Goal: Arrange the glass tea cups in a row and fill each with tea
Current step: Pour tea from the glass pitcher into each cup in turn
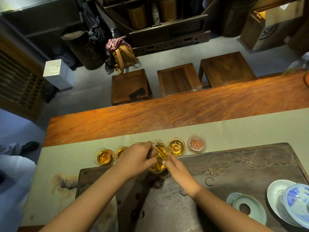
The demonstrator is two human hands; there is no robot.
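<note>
Several glass tea cups stand in a row on the grey-green table runner [70,158]. The leftmost cup [104,156] and the one beside it [120,152] hold amber tea, as does a cup [176,146] right of my hands. The rightmost cup [196,142] looks empty. My left hand [136,158] grips a glass pitcher [158,160] of amber tea by its handle side and tilts it forward over the row. My right hand [175,166] touches the pitcher's right wall with its fingertips. The cup under the pitcher is mostly hidden.
A dark carved tea tray [242,164] lies in front of the row. A blue-and-white bowl on a saucer [296,201] and a celadon lid rest [247,208] sit at its right. Water drops dot the wooden table [167,113]. Three wooden stools [177,79] stand beyond.
</note>
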